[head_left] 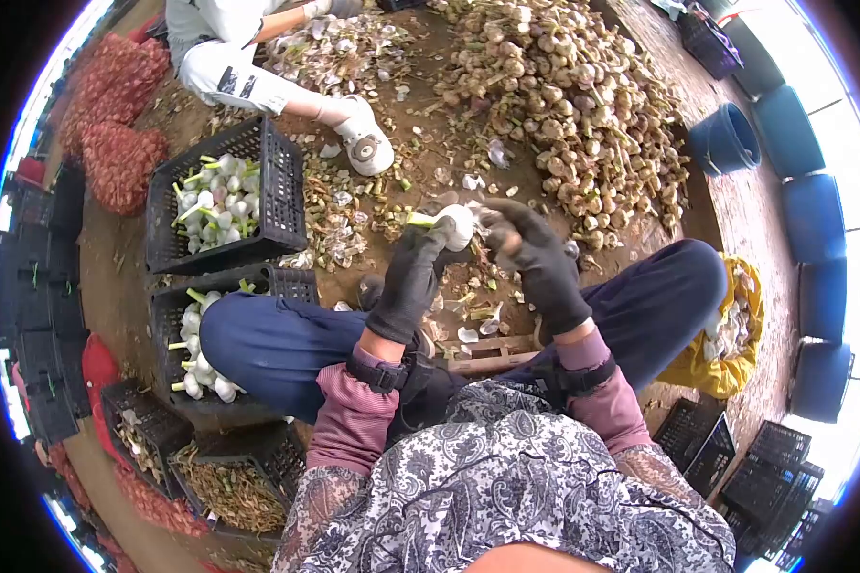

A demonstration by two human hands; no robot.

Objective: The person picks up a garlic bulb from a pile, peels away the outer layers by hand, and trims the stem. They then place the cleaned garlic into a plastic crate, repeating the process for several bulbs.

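In a dark glove, my left hand [413,272] grips a white garlic bulb [457,227] with a short green stem, held up in front of my knees. My right hand [535,258], also gloved, is close against the bulb's right side, its fingers curled and smeared by motion. Some loose skin seems to be at those fingers, but I cannot make out whether they hold it. Beyond my hands lies a large heap of unpeeled garlic [573,115]. Garlic skins [339,234] and stem bits are strewn over the ground below.
Peeled white bulbs fill a black crate [282,191] at left; another black crate [291,284] stands by my knee. A person's shoe [365,143] is at upper left. Red net sacks [124,162], a blue bucket [726,138] and a yellow sack [736,334] surround me.
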